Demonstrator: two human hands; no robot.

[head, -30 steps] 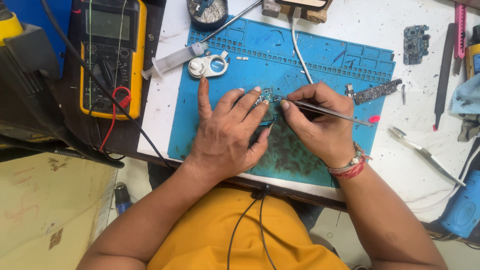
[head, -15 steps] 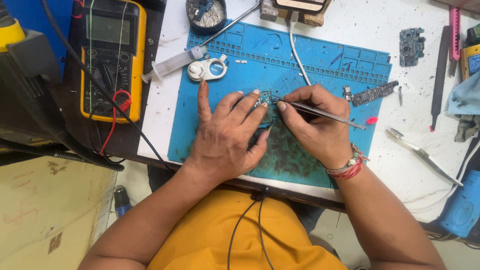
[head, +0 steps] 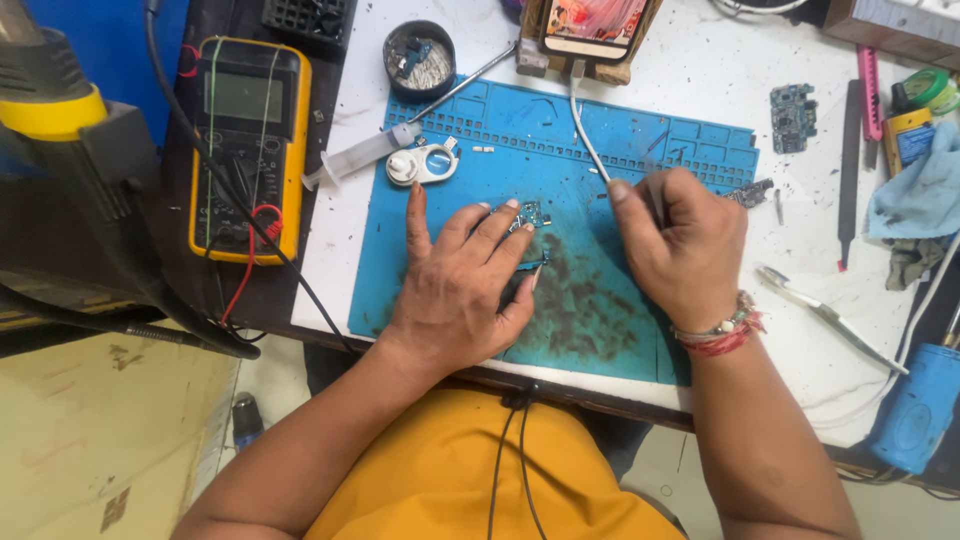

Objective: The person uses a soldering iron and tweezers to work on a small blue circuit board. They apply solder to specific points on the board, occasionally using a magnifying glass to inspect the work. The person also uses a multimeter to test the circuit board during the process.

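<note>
The left hand (head: 455, 290) lies flat and spread on the blue mat (head: 430, 260), its grip open, fingertips pressing down on a small circuit board (head: 532, 214) that sits near the middle of the mat. The forefinger points away toward a little white magnifier (head: 423, 163); under the thumb side a thin dark piece shows, too small to make out.

The right hand (head: 680, 240) is curled into a loose fist just right of the board, not touching it. Its grip is closed round something slim and dark that barely shows between the fingers; I cannot tell what tool it is. A white cable (head: 588, 140) runs past its forefinger up to a phone on a wooden stand (head: 590, 30).

The board looks very light, stiff and easily damaged, with tiny parts on top. It is best pinned at its edges or bare corners, as the fingertips do now, and it would likely slide on the mat if pushed sideways.

Further out, the mat is smeared with dark residue in front of the hands. On the white counter (head: 700, 80) lie a syringe (head: 365, 155), a round dish of small parts (head: 418, 58), a second circuit board (head: 795, 115), tweezers (head: 830, 318) and a blue cloth (head: 920, 195). A yellow multimeter (head: 250, 145) sits to the left.
</note>
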